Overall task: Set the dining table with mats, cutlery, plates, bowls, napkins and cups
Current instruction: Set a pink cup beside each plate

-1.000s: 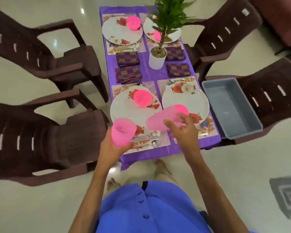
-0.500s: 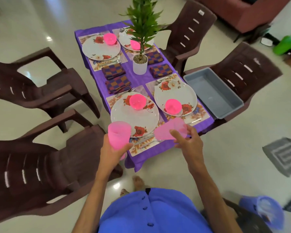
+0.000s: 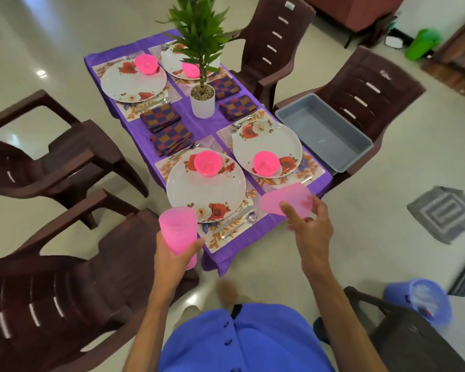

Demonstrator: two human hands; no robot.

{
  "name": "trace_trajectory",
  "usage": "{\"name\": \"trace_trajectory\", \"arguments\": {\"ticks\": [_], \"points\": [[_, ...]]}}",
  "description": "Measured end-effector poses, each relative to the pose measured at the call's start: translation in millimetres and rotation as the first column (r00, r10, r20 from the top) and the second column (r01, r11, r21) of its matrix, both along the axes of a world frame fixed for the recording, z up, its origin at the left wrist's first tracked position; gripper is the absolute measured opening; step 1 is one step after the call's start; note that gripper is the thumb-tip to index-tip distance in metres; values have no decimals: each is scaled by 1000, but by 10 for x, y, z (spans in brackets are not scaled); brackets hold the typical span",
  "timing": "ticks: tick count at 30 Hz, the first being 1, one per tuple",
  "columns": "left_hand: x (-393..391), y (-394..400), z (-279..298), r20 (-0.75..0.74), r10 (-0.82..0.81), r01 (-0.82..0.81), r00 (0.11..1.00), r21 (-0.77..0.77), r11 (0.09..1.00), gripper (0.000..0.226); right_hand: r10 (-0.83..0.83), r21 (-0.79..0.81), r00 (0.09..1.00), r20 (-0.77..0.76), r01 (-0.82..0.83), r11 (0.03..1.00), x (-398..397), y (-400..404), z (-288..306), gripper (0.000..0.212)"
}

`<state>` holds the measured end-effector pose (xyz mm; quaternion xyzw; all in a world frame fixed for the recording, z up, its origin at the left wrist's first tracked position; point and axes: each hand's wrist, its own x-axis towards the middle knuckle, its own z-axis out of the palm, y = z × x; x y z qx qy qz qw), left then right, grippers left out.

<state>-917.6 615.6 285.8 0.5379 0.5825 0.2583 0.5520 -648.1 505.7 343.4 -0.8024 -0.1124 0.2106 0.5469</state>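
My left hand grips an upright pink cup, possibly a stack, just off the table's near-left corner. My right hand holds a second pink cup tilted on its side over the near-right corner. The purple-clothed table carries several floral mats, each with a white flowered plate and a pink bowl; a second near plate has its own bowl. Cutlery lies beside the near plate. Checked napkins lie mid-table.
A potted plant stands at the table's centre. Brown plastic chairs surround the table; one on the right bears a grey tub. A purple bucket and a grey floor mat lie to the right.
The view pulled back and to the right. My right hand drew the tilted cup back from over the right plate to the table's near-right corner. My left hand kept hold of its cup.
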Motion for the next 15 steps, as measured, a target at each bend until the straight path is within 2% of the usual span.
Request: {"name": "trace_trajectory", "arguments": {"ticks": [5, 9, 15], "points": [[-130, 136, 0, 32, -91, 91, 995, 4, 996, 91, -106, -44, 992, 75, 109, 993, -244, -75, 24, 98], [-270, 325, 58, 48, -177, 175, 983, 47, 984, 86, -171, -96, 978, 118, 182, 979, -471, -107, 24, 87], [-333, 578, 67, 53, -209, 208, 977, 27, 978, 85, -120, -197, 983, 138, 146, 970, -492, 36, -127, 89]]}}
